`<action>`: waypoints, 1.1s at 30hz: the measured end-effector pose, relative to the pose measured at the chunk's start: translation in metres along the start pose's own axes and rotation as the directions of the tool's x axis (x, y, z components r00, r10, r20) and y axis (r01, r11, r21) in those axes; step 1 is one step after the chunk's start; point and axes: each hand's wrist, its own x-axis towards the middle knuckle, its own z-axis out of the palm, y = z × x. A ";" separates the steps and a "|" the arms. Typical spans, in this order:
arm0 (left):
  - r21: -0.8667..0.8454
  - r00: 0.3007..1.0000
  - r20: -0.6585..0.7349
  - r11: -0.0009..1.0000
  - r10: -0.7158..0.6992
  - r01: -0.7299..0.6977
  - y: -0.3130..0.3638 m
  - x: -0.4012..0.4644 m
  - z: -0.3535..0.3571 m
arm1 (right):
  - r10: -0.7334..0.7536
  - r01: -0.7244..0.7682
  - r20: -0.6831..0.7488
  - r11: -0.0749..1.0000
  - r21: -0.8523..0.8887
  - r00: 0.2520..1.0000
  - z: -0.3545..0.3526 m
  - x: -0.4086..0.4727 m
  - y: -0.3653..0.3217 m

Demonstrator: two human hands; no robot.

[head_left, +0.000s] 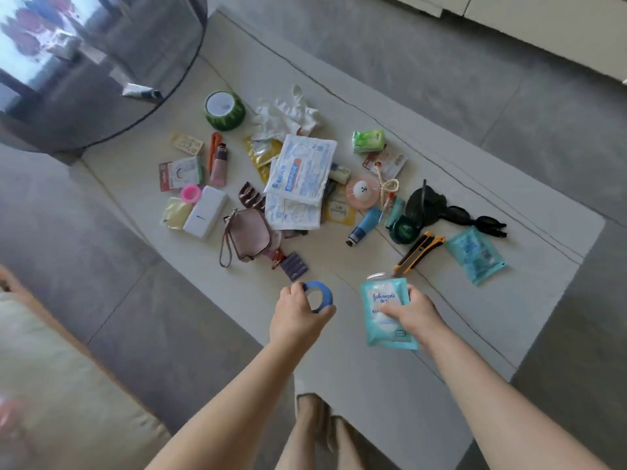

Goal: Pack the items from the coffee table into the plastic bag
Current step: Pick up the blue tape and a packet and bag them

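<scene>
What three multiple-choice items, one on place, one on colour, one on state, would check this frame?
1. Where does the yellow utility knife lie?
A. just left of the teal wipes pack
B. on the floor
C. on the power bank

2. What colour is the tape ring in the left hand?
A. red
B. blue
C. green

3. What is the right hand doing?
A. resting flat
B. hanging idle
C. gripping a Johnson's packet

Key: 1 A, the knife lies beside that pack on the table; 2 B, the ring is plainly blue; 3 C, the fingers curl round the packet.

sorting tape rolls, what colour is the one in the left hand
Blue: the tape roll gripped by the left hand is plain blue, seen in the head view.
</scene>
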 end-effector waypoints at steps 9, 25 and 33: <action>-0.367 0.943 -0.154 0.903 -0.295 0.223 -0.113 -0.077 -0.078 | -0.104 0.137 0.244 0.983 -0.124 0.964 0.109 -0.074 -0.059; -0.900 0.697 -0.158 0.392 -0.700 0.190 -0.342 -0.172 -0.151 | -0.177 0.494 0.635 0.789 -0.365 0.752 0.380 -0.188 -0.075; -0.958 0.605 -0.140 0.261 -0.784 0.118 -0.454 -0.207 -0.193 | -0.123 0.518 0.663 0.732 -0.442 0.739 0.513 -0.247 -0.052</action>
